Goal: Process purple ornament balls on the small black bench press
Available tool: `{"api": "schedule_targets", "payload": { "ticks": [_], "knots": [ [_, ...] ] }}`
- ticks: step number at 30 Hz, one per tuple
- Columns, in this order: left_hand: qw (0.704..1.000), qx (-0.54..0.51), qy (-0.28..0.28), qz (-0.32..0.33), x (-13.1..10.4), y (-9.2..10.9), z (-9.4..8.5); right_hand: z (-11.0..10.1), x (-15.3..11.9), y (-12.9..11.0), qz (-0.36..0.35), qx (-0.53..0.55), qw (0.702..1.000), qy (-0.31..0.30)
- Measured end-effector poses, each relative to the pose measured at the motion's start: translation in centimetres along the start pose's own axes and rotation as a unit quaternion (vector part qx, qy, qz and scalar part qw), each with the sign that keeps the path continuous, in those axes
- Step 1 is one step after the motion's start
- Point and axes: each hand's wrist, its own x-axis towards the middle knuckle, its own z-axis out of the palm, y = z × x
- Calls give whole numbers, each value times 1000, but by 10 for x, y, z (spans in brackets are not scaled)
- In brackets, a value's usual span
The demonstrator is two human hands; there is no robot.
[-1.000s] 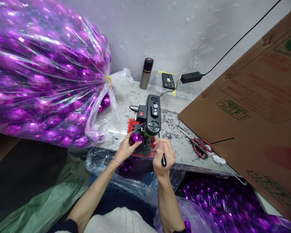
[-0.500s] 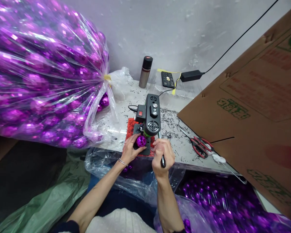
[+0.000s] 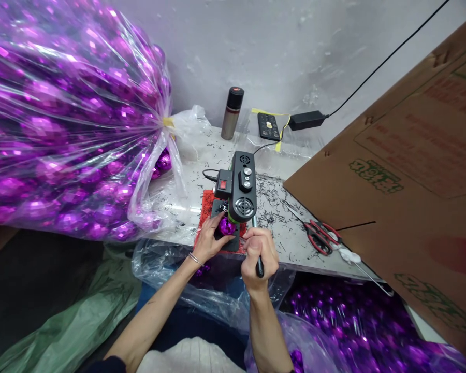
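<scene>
A small black bench machine point(image 3: 243, 181) with round vents, buttons and a red switch stands on a red mat point(image 3: 203, 217) near the table's front edge. Under its front end, a shiny purple bauble point(image 3: 227, 226) sits between the thumb and fingers of my left hand point(image 3: 210, 239), which is closed on it. My right hand point(image 3: 260, 254) is wrapped round the black-ended lever point(image 3: 260, 268) at the machine's right side. The bauble's top is partly hidden by the machine head.
A big clear bag of purple baubles point(image 3: 62, 134) bulges at left. Behind stand a spray can point(image 3: 232, 114), a phone point(image 3: 268, 126) and a power adapter point(image 3: 306, 120). Red-handled scissors point(image 3: 321, 235) lie by a cardboard box point(image 3: 404, 181) at right. More baubles point(image 3: 353, 311) sit below.
The machine's head end has come down slightly closer over the bauble, and my right hand on the lever sits a little lower. My left hand keeps its hold. The view has shifted slightly.
</scene>
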Motion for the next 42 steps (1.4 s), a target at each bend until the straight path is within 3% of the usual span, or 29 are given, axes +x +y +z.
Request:
{"api": "schedule_targets", "payload": {
  "ticks": [16,32,42],
  "knots": [
    [1000,-22,-4,-16,-4,-4,-2,16,-32,38,-63,-2,998,29],
    [1000,-12,6,-4,-3,-8,2,24,-35,47,-91,-3,994,55],
    [999,21,24,39,-1,-14,4,28,-33,52,-115,2,992,52]
  ]
}}
